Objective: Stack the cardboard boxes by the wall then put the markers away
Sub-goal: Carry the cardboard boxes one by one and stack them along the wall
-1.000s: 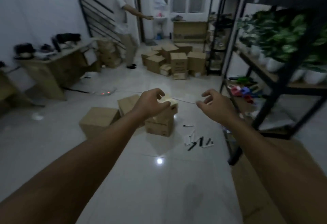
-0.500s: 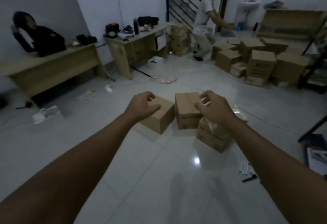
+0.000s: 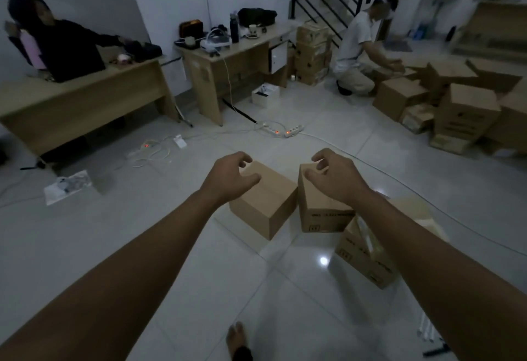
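Note:
Three cardboard boxes stand on the white tiled floor ahead of me. The left box (image 3: 263, 202) is plain brown. A middle box (image 3: 320, 212) with dark print stands close on its right. The third box (image 3: 368, 258) lies nearer, at the right, partly hidden by my right forearm. My left hand (image 3: 232, 176) hovers over the left box with fingers loosely curled, holding nothing. My right hand (image 3: 332, 175) hovers over the middle box the same way. A few markers (image 3: 430, 338) lie on the floor at the bottom right edge.
Two wooden desks (image 3: 85, 104) line the left wall, a person seated at one. Power strips and cables (image 3: 281, 129) run across the floor beyond the boxes. A pile of cardboard boxes (image 3: 462, 115) fills the right, with a crouching person (image 3: 356, 52) beside it. My foot (image 3: 238, 340) shows below.
My view has swung left from the shelf side to the desks. Both hands have come over the left and middle boxes, and the boxes look nearer.

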